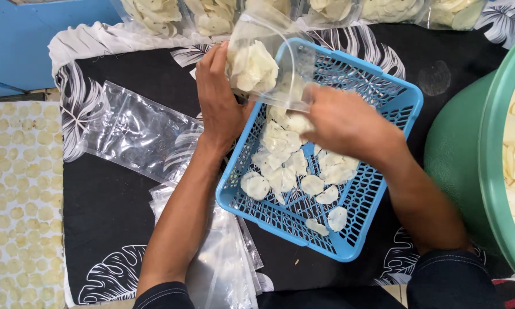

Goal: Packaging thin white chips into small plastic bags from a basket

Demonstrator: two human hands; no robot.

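The left hand (220, 97) is gripping a clear plastic bag (269, 63), fingers closed around its side, and holding it tipped over the blue basket (383, 143). The bag is already holding a bunch of pale chips (251, 66). The right hand (343, 123) is reaching into the basket, curled over a heap of chips just under the bag's mouth; it is blurry, so I cannot tell if it is closed on any. To do this well, the left hand should be keeping the mouth wide and low, close to the basket, so nothing is falling out. More loose chips (312, 184) are lying in the basket. Empty bags (137, 129) are lying on the black cloth (108, 212) to the left. A big green tub (492, 143) of chips is sitting on the right.
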